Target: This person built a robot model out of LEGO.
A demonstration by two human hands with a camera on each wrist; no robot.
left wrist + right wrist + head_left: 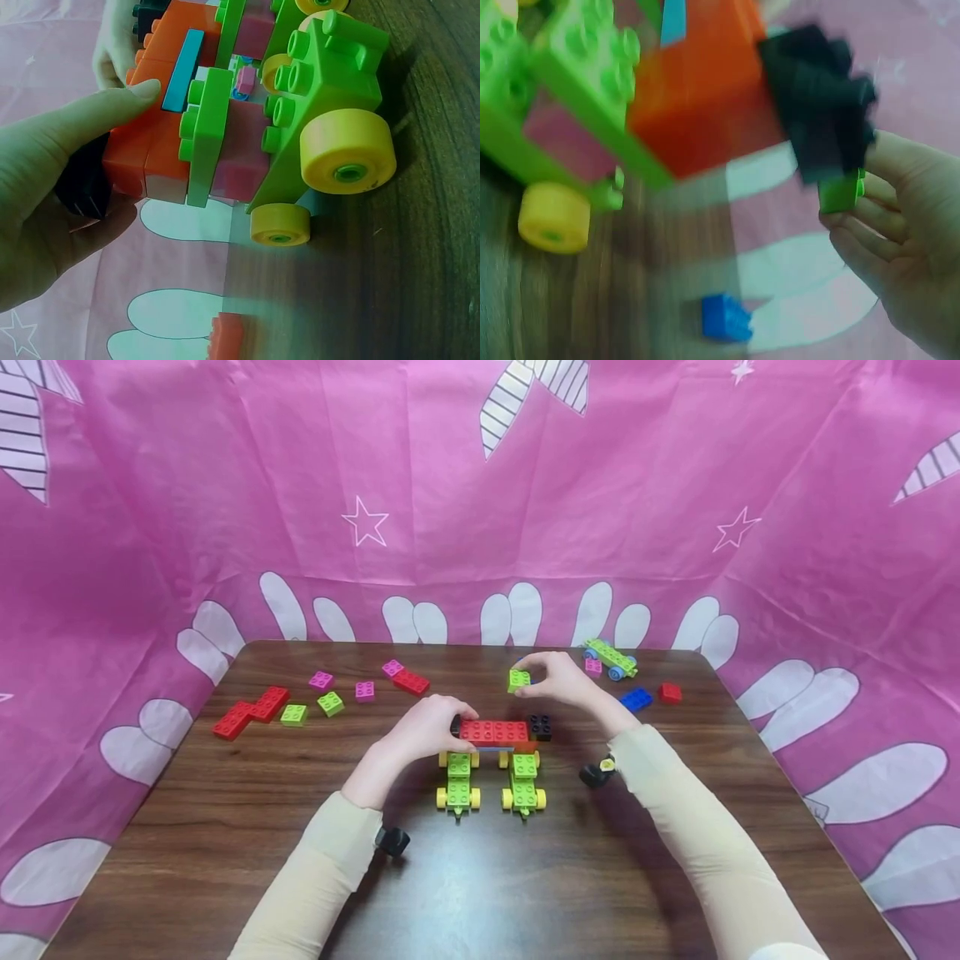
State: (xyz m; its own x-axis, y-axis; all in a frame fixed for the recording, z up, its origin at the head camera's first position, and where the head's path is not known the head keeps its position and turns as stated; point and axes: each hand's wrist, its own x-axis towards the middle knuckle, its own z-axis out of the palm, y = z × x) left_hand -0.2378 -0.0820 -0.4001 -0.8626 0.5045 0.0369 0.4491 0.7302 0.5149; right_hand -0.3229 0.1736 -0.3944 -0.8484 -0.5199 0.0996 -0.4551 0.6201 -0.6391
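The right hand (561,681) pinches 1 green block (519,679) just beyond the red block (493,732), whose long axis runs left-right. The left hand (427,727) grips its left end.

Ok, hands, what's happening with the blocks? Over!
Left hand holds the red brick atop two green wheeled cars. Right hand pinches a small green brick above the build. Nothing blocking.
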